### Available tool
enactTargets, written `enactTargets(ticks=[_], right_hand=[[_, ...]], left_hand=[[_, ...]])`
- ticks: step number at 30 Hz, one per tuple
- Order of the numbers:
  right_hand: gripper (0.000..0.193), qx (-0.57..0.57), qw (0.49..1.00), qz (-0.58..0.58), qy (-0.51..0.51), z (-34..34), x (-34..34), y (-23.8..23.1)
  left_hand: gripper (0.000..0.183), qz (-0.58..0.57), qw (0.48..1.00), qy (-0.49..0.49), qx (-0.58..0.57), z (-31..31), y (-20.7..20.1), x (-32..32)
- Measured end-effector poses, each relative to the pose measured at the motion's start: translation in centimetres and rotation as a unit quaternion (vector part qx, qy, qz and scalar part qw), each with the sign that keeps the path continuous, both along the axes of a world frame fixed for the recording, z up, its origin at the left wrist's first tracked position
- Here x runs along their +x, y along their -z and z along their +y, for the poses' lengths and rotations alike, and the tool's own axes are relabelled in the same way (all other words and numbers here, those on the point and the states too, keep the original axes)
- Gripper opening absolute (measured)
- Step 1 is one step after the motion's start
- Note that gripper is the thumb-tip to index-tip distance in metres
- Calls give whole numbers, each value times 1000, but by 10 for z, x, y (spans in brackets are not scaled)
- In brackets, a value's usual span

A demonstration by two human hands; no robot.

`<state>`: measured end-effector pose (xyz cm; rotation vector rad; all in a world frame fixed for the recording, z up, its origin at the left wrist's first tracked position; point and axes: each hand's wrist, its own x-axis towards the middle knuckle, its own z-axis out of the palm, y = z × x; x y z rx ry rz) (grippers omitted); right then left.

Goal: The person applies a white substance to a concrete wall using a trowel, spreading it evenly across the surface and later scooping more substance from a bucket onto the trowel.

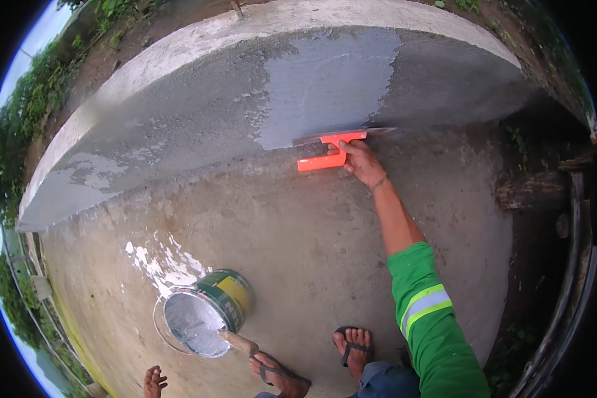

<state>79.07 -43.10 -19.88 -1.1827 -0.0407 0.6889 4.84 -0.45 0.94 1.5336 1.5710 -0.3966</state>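
My right hand [361, 164] is closed round the orange handle of a plastering trowel [322, 163]. Its thin blade lies against the foot of the low wall [199, 123], along the lower edge of a patch of wet grey plaster [325, 79]. At the lower left edge, my left hand [154, 383] shows only in part, its fingers loosely bent and apart with nothing in them. Nearest to it stands a green and yellow bucket [229, 292], tilted in the view, holding whitish-grey plaster [196, 325]. A tool's wooden handle [239, 342] sticks out over the bucket's rim.
White splashes [166, 262] mark the concrete floor [298, 232] behind the bucket. My sandalled feet [355, 348] are near the bottom edge. A log [534, 191] and pipes [567, 305] lie along the right side; plants and soil rise beyond the wall.
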Motion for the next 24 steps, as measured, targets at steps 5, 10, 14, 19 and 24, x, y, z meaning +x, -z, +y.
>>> enactTargets(ticks=[5, 10, 14, 19, 24], right_hand=[[36, 21, 999, -29, -4, 6, 14, -27], [34, 51, 995, -75, 41, -6, -10, -126], [34, 79, 991, -106, 15, -5, -34, -124], [32, -6, 998, -56, -21, 9, -53, -36], [35, 1, 1000, -16, -15, 50, -52, -12]], left_hand=[[56, -2, 1000, -2, 11, 1, -8, 11], [56, 4, 1000, 17, 1, -4, -4, 19], [57, -18, 1000, -5, 10, -1, -7, -2], [48, -7, 998, 40, 44, 6, 14, 13], [48, -9, 998, 28, 57, 4, 3, 7]])
